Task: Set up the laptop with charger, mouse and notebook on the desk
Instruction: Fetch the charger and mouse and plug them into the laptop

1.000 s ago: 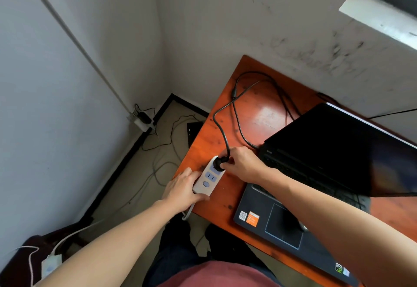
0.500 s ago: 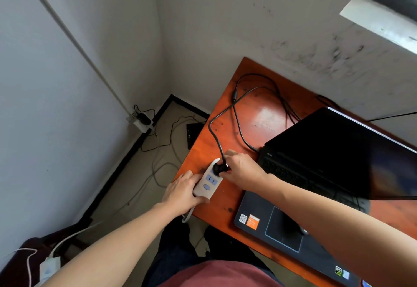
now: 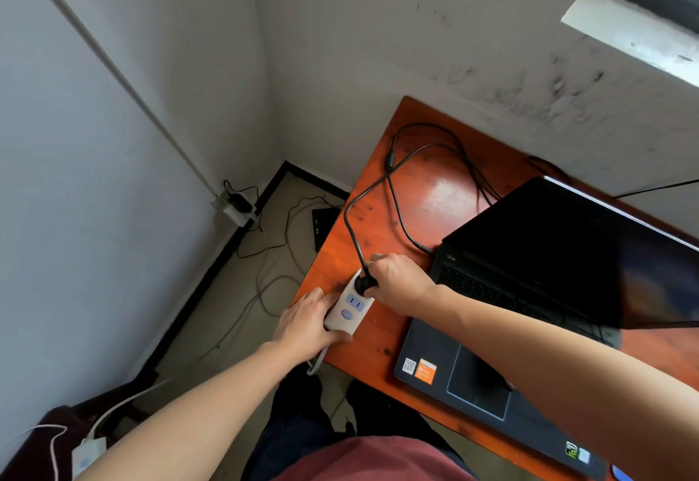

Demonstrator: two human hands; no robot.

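At centre frame the left hand (image 3: pixel 308 320) grips the white plastic power strip (image 3: pixel 348 309) at the left edge of the orange wooden desk (image 3: pixel 382 340). The right hand (image 3: pixel 401 282) pinches the round black charger plug (image 3: pixel 366 282) at its upper socket, just left of the open black laptop (image 3: pixel 529 291). Press straight down, strip braced flat; full seating cannot be told.

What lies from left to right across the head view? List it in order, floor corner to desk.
Wall socket → left hand holding the white power strip → right hand gripping the black plug → open laptop.
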